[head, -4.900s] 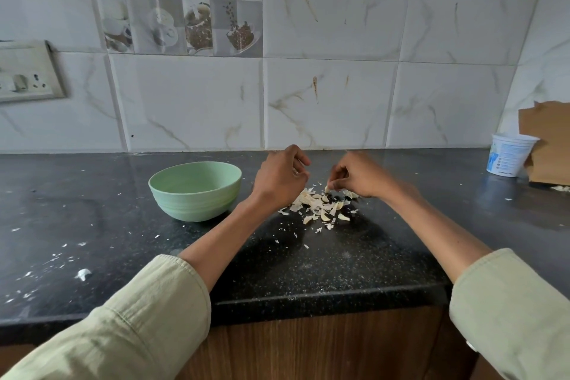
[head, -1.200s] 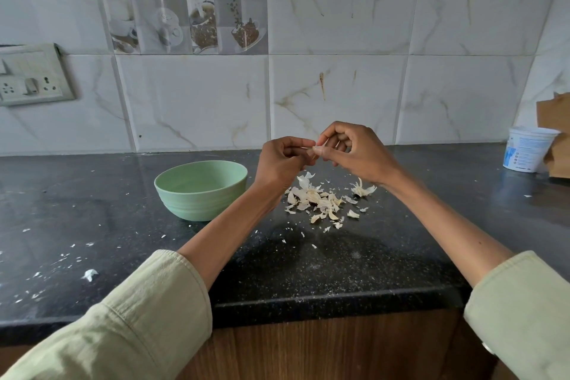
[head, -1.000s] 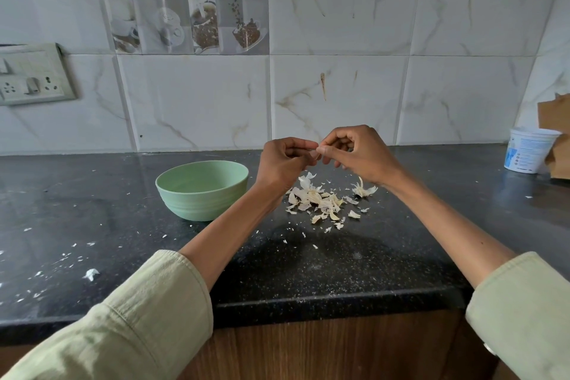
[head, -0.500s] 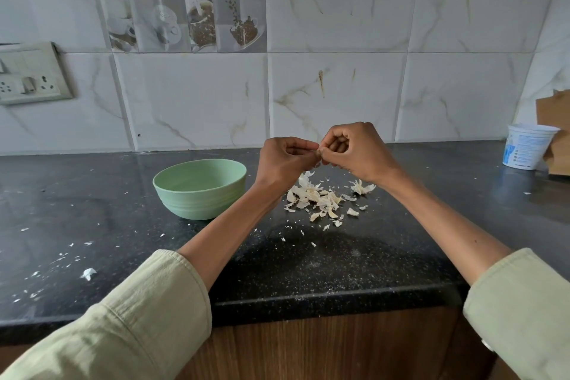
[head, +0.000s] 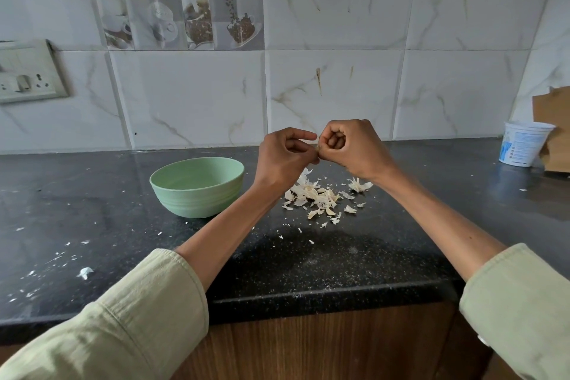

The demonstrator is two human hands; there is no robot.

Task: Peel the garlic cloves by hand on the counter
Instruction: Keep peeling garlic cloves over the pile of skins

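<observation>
Left hand (head: 282, 156): raised above the table (head: 92, 213), fingers curled, index finger stretched toward the other hand, thumb and fingertips pinching a garlic clove (head: 317, 149) at the meeting point of both hands.

Right hand (head: 354, 148): raised level with the left, fingers curled tight into the palm, thumb side pressed to the same clove. The clove is almost wholly hidden; only a small pale tip shows between the two hands, held in the air over the pile below.

Garlic skins (head: 317, 194): loose pale heap on the dark table, directly under the hands, with small flakes scattered around it.

Green bowl (head: 197, 188): upright on the table, just left of the heap; contents cannot be made out.

White tub (head: 522, 143): far right, by the wall, next to a piece of brown cardboard (head: 552, 129).

Sleeves: pale green, pushed up both forearms.
</observation>
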